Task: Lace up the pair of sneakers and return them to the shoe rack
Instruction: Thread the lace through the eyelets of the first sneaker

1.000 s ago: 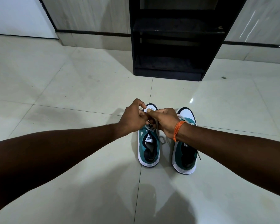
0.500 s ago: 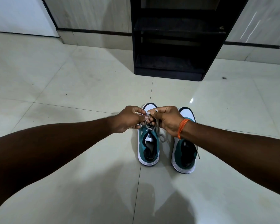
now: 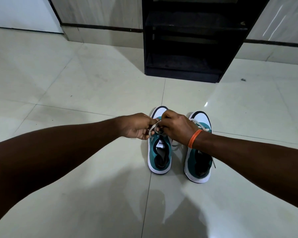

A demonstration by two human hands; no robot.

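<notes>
Two teal and white sneakers stand side by side on the tiled floor, toes pointing away from me. Over the left sneaker [image 3: 159, 155] my left hand [image 3: 136, 126] and my right hand [image 3: 176, 128] meet, each pinching part of its pale lace [image 3: 152, 129]. A loop of that lace shows between the fingers. My right wrist, with an orange thread band, covers part of the right sneaker [image 3: 199, 162], whose lace lies across its tongue. The black shoe rack [image 3: 187, 48] stands against the wall straight ahead, its shelves dark.
Pale glossy floor tiles [image 3: 76, 83] spread all around the shoes. A wood-grain wall panel [image 3: 96, 12] runs behind the rack, with a white door or wall at the far left. A small dark speck [image 3: 243, 79] lies on the floor right of the rack.
Both hands have shifted slightly left and lower over the left sneaker. The left hand has drawn the lace out sideways, and the loop between the fingers is more visible.
</notes>
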